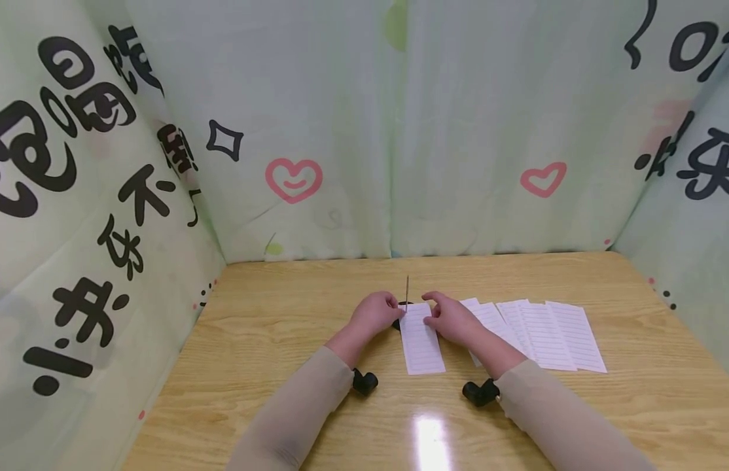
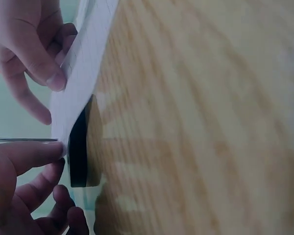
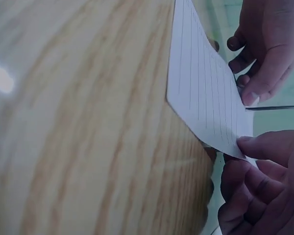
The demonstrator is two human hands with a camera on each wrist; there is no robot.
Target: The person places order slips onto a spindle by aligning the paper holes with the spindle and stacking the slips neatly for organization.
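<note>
A lined white paper sheet (image 1: pixel 423 347) is held between my two hands at a paper spike, a thin upright metal rod (image 1: pixel 408 286) on a black base (image 2: pixel 78 154). My left hand (image 1: pixel 372 314) pinches the sheet's upper left corner beside the rod, thumb on top and fingers below. On the right edge, my right hand (image 1: pixel 454 320) pinches the sheet, its thumb (image 3: pixel 264 147) on the upper face. The rod rises at the sheet's top edge; whether it passes through the paper I cannot tell. Most of the base is hidden by paper and fingers.
More lined sheets (image 1: pixel 553 337) lie overlapping on the wooden table (image 1: pixel 270 314), to the right and partly under my right forearm. Black wrist cameras (image 1: pixel 364 383) sit below both sleeves. A printed curtain (image 1: pixel 353 131) encloses the back and sides.
</note>
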